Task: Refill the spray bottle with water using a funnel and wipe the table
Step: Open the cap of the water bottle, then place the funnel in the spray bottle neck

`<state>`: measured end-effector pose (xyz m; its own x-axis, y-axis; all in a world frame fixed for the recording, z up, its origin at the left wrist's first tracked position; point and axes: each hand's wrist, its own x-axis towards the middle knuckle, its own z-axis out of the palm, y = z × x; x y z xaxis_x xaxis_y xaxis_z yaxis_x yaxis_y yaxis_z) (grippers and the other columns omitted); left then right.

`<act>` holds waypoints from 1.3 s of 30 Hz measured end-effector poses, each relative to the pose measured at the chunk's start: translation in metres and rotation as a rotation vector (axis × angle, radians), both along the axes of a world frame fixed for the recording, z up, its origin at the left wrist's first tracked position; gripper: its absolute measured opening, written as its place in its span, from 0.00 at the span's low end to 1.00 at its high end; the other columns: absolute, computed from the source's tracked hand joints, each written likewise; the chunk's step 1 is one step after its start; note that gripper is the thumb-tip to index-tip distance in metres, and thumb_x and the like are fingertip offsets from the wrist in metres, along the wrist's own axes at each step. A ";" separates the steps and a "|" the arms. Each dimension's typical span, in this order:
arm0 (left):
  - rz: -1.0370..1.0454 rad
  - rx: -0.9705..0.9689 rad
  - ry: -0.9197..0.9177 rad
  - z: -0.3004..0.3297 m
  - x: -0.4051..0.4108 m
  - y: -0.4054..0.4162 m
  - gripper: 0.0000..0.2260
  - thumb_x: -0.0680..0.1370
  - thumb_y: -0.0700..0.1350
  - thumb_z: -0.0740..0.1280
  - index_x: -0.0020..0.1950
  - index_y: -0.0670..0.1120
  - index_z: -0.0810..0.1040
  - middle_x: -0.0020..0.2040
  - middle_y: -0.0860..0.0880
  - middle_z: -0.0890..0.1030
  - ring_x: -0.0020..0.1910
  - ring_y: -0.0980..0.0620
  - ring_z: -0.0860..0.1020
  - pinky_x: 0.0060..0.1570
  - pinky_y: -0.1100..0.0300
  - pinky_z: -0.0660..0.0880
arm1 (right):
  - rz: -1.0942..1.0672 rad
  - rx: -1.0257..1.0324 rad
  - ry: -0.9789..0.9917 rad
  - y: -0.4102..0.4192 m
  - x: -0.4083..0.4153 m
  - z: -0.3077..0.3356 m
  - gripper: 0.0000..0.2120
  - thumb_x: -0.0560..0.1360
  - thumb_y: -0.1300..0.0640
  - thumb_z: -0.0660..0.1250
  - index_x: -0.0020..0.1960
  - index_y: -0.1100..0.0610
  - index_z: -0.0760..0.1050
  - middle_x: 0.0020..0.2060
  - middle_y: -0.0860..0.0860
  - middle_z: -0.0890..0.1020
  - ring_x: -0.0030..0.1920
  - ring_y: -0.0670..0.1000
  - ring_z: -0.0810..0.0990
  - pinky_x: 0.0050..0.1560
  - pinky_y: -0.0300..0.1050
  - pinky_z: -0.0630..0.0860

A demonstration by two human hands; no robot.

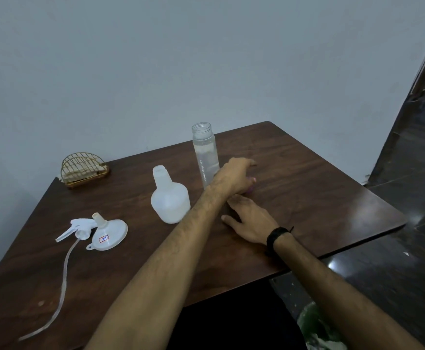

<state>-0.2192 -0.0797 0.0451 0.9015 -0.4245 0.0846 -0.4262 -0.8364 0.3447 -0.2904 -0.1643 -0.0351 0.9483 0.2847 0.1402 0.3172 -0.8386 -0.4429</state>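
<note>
The white spray bottle (170, 198) stands open-necked at the table's middle. Its trigger head with a long tube (80, 229) lies at the left, next to the white funnel (109, 233), which rests on its wide rim. A clear water bottle (205, 155) stands uncapped behind the spray bottle, with water in it. My left hand (235, 174) reaches across just right of the water bottle, down on a small purple cap (250, 188) that is mostly hidden under it. My right hand (250, 222) lies flat on the table below the left hand, fingers spread and holding nothing.
A gold wire holder with napkins (85, 170) stands at the back left corner of the dark wooden table (320, 198). The wall is close behind. The table's right edge drops to a dark glossy floor (396, 274).
</note>
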 end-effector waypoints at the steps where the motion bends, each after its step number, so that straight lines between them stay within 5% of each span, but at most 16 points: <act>1: -0.027 -0.037 -0.100 0.003 -0.006 0.003 0.24 0.78 0.46 0.71 0.74 0.52 0.72 0.71 0.49 0.74 0.68 0.49 0.75 0.66 0.50 0.75 | 0.010 0.043 0.021 0.000 -0.001 0.001 0.27 0.79 0.43 0.62 0.74 0.54 0.65 0.72 0.51 0.69 0.72 0.52 0.67 0.69 0.53 0.70; 7: -0.195 -0.284 -0.754 0.040 -0.034 0.038 0.15 0.75 0.42 0.71 0.61 0.43 0.81 0.52 0.45 0.79 0.51 0.48 0.77 0.51 0.53 0.76 | -0.055 0.312 -0.101 0.006 0.007 0.002 0.31 0.75 0.46 0.69 0.74 0.53 0.65 0.69 0.50 0.73 0.69 0.50 0.72 0.67 0.49 0.71; 13: 0.224 -0.536 -1.021 0.046 -0.051 0.101 0.15 0.73 0.45 0.74 0.58 0.42 0.81 0.54 0.45 0.79 0.53 0.47 0.77 0.52 0.49 0.75 | -0.135 0.552 -0.164 0.023 0.033 0.028 0.43 0.69 0.45 0.76 0.76 0.52 0.58 0.73 0.50 0.68 0.69 0.48 0.69 0.68 0.50 0.72; 17: 0.554 -0.586 -0.900 0.017 -0.060 0.139 0.27 0.70 0.54 0.76 0.65 0.45 0.75 0.61 0.48 0.76 0.60 0.47 0.75 0.59 0.48 0.73 | -0.136 0.657 -0.137 0.037 0.052 0.050 0.49 0.64 0.41 0.79 0.76 0.52 0.58 0.73 0.51 0.68 0.70 0.49 0.70 0.69 0.48 0.70; 21: 0.656 -0.687 -0.410 -0.012 -0.057 0.160 0.43 0.64 0.67 0.77 0.73 0.50 0.68 0.67 0.54 0.75 0.67 0.53 0.73 0.66 0.50 0.72 | -0.103 0.728 -0.081 0.048 0.067 0.065 0.50 0.61 0.38 0.80 0.74 0.50 0.59 0.69 0.49 0.73 0.66 0.49 0.74 0.65 0.49 0.74; 24: 0.578 -0.674 -0.152 -0.036 -0.053 0.166 0.35 0.63 0.67 0.78 0.65 0.54 0.75 0.59 0.60 0.77 0.59 0.57 0.77 0.57 0.56 0.76 | -0.085 0.755 -0.077 0.057 0.070 0.072 0.46 0.63 0.42 0.80 0.73 0.50 0.61 0.62 0.46 0.77 0.58 0.47 0.76 0.57 0.45 0.75; 27: 0.528 -0.734 -0.144 -0.054 -0.056 0.162 0.24 0.66 0.63 0.78 0.56 0.57 0.75 0.51 0.59 0.78 0.51 0.60 0.78 0.48 0.64 0.73 | -0.078 0.797 -0.100 0.062 0.070 0.073 0.37 0.66 0.48 0.80 0.69 0.50 0.65 0.55 0.45 0.79 0.53 0.45 0.78 0.51 0.39 0.73; 30: 0.531 -0.817 -0.206 -0.063 -0.058 0.158 0.24 0.67 0.61 0.79 0.57 0.57 0.74 0.52 0.59 0.78 0.52 0.64 0.77 0.50 0.63 0.73 | -0.068 0.765 -0.147 0.066 0.067 0.072 0.30 0.68 0.53 0.78 0.65 0.51 0.68 0.52 0.46 0.80 0.49 0.41 0.79 0.45 0.30 0.72; 39: 0.477 -0.782 -0.230 -0.069 -0.060 0.160 0.41 0.60 0.62 0.82 0.66 0.51 0.69 0.62 0.56 0.74 0.60 0.57 0.73 0.56 0.62 0.72 | 0.026 0.542 -0.251 0.070 0.066 0.080 0.27 0.68 0.55 0.77 0.62 0.53 0.70 0.47 0.43 0.79 0.45 0.42 0.79 0.41 0.26 0.71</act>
<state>-0.2792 0.0798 -0.0242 0.8911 0.2369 0.3870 -0.2262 -0.5073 0.8316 -0.2248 -0.0943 0.0448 0.8610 0.1327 0.4910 0.4851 -0.5047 -0.7141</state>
